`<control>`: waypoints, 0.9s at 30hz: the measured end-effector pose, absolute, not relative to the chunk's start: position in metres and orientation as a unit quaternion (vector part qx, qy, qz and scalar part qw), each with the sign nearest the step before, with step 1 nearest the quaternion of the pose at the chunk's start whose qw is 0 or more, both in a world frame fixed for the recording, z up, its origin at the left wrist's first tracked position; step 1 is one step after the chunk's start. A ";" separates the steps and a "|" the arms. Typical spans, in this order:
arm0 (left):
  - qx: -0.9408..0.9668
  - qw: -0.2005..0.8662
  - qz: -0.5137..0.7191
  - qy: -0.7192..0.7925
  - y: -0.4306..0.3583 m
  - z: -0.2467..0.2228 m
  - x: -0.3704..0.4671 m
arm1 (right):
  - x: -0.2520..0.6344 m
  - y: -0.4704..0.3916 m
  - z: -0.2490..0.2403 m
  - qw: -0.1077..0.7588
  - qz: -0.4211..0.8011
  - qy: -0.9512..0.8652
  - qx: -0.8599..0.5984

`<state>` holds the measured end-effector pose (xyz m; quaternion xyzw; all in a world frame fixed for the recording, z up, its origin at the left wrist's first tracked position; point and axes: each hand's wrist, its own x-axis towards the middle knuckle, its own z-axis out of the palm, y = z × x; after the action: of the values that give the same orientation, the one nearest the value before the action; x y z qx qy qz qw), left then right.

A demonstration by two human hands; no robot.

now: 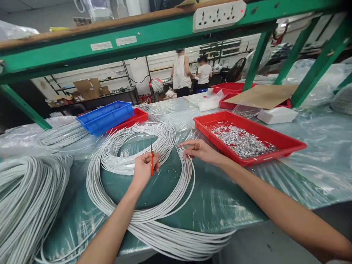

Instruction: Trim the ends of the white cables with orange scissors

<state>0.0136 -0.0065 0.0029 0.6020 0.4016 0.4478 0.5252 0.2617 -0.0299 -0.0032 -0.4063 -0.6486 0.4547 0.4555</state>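
Cable bundle (pixel 30 205) near left; coil (pixel 162 212) between hands, spreading toward camera — left hand (pixel 144 167) grips orange tool (pixel 151 165), right hand (pixel 202 151) at wire ends (pixel 180 149) — pinch unclear.

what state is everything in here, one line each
power strip: red light on
blue tray: uncovered
large red tray: uncovered, partly filled with silvery pieces
white cables: coiled
orange-handled tool: held in left hand
right hand: at the cable ends, grip unclear
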 end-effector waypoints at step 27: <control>0.740 0.369 0.389 0.406 -0.030 0.007 0.020 | 0.226 -0.047 -0.004 0.454 0.594 -0.582 -0.319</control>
<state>0.0198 -0.0298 0.0066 0.7400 0.4058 0.3894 0.3690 0.2257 -0.0473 -0.0042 -0.3195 -0.5824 0.5937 0.4542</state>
